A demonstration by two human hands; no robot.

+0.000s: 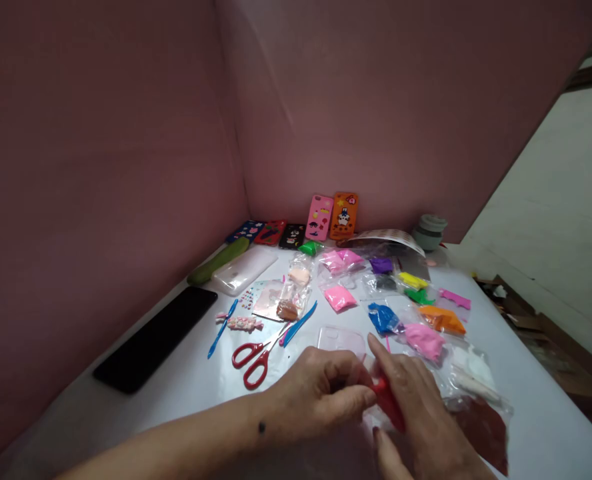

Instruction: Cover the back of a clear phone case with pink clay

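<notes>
Right hand (419,403): fingers against red piece (391,407), grip unclear. Left hand (326,390): fingers pinching it. Scissors (266,346) at ten o'clock.

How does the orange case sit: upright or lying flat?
Upright: the orange case stands on a short edge beside the pink case, its decorated face turned toward the camera.

There are five decorated phone cases (321,227), two blue plastic tools (301,325), one pair of red-handled scissors (263,347), one cucumber (221,262), one jar (430,233) and one black slab (159,340). One left hand (326,393), one right hand (421,400) and one red lump (389,405) show.
</notes>
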